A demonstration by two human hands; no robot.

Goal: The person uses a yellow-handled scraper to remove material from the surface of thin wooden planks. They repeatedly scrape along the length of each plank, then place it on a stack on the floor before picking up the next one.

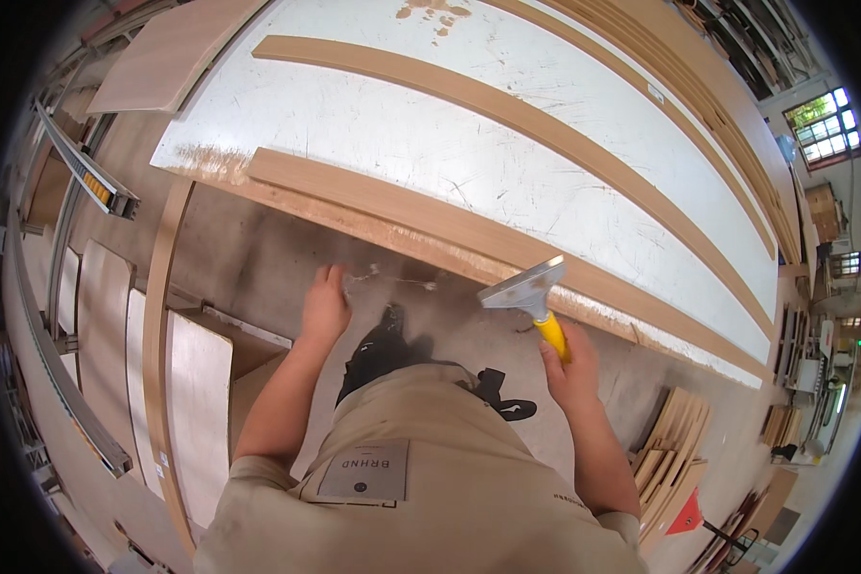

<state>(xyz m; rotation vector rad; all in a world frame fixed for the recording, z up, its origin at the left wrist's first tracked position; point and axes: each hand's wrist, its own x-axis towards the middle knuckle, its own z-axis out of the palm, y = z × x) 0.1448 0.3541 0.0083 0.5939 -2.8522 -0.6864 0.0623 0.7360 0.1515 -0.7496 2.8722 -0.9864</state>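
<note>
My right hand is wrapped around the yellow handle of a scraper. Its wide metal blade points up and to the left, over the front edge of the white worktable. Just beyond the blade, a long wooden strip lies along that edge. My left hand is closed, in front of the table and apart from it. Beside its fingertips shows a thin pale strand; whether the fingers pinch it or it lies on the floor, I cannot tell.
A second wooden strip crosses the tabletop, with more strips stacked along the far side. Panels and a long upright board stand at my left. Wood offcuts are piled at the right, near a red object.
</note>
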